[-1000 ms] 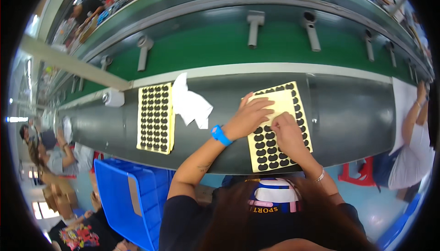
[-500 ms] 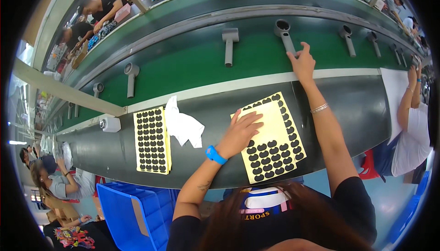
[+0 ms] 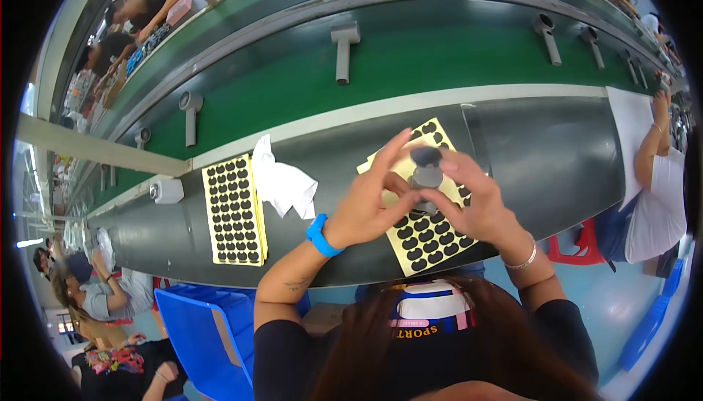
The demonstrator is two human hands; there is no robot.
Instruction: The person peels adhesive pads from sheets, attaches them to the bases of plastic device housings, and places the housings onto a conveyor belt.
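Both my hands are raised over the yellow label sheets, closed about a small grey hair-dryer-shaped body. My left hand grips it from the left, its fingers curled round and partly hidden. From the right, my right hand pinches it with thumb and fingers. A dark oval piece shows at the top, by the right fingertips; I cannot tell whether it belongs to the body or is a loose label. The handle is mostly hidden. Beneath, a yellow sheet carries rows of black notched labels.
Left of my hands lie a white cloth and another stack of label sheets. A white bottle-like container stands further left. Grey dryer bodies rest on the green conveyor. A blue crate is below the table; co-workers sit either side.
My right hand has taken the grey body off the conveyor and brought it near me. My left hand has lifted from the sheet to meet it. The view has shifted slightly.
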